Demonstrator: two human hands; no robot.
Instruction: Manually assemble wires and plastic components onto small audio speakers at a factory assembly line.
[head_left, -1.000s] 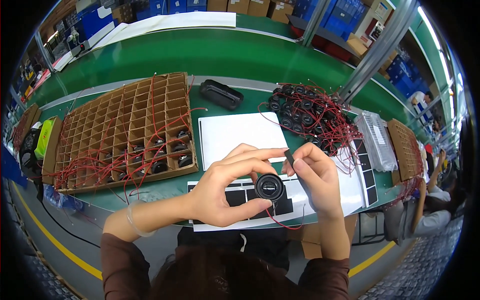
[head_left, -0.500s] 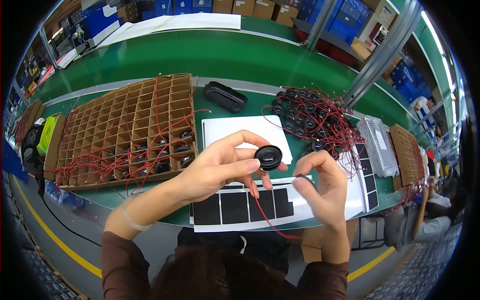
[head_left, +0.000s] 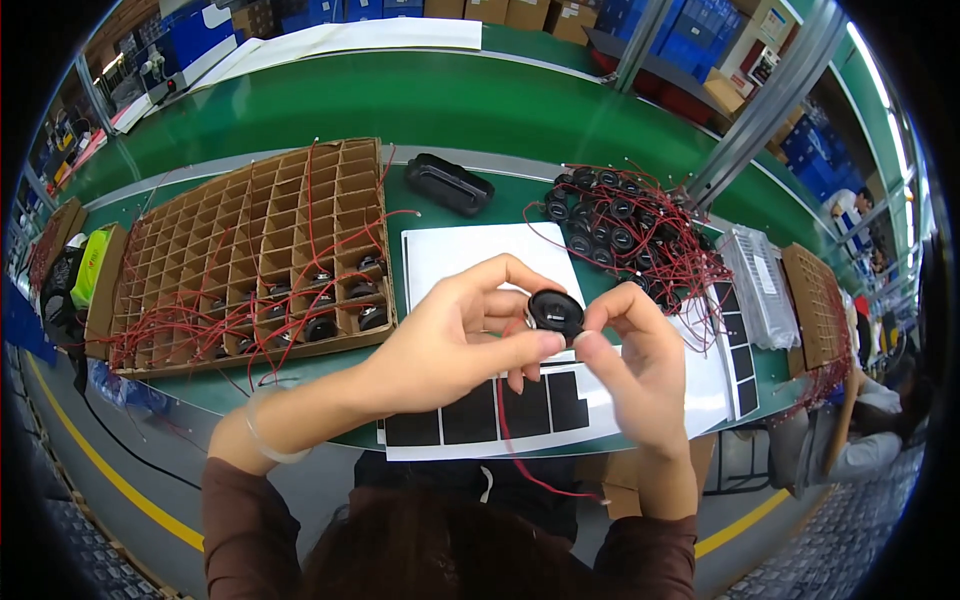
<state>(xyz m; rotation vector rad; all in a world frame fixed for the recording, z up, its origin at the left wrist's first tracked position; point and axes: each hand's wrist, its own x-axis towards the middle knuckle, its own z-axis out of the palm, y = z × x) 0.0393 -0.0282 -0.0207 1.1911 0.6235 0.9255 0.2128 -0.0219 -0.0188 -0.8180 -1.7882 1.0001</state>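
Observation:
My left hand (head_left: 450, 340) is closed on the rim of a small round black speaker (head_left: 553, 309), thumb in front and fingers behind. From the speaker a red wire (head_left: 506, 430) hangs over the table's near edge. Thumb and forefinger of my right hand (head_left: 645, 365) pinch together at the speaker's right edge, on a small thin black patch (head_left: 573, 331) that meets the rim; most of the patch is hidden. Below both hands lies a white backing sheet (head_left: 610, 408) bearing black square stickers (head_left: 468, 418).
A cardboard divider tray (head_left: 250, 215) with speakers and red wires stands at left. Behind my hands are white paper (head_left: 480, 245) and a black case (head_left: 449, 184). Wired speakers (head_left: 610, 220) are heaped at right, beside clear plastic trays (head_left: 758, 285). A metal post (head_left: 765, 105) rises behind.
My right hand has moved left with the black patch and now meets the speaker's edge. The speaker has shifted slightly right and tilted in my left hand.

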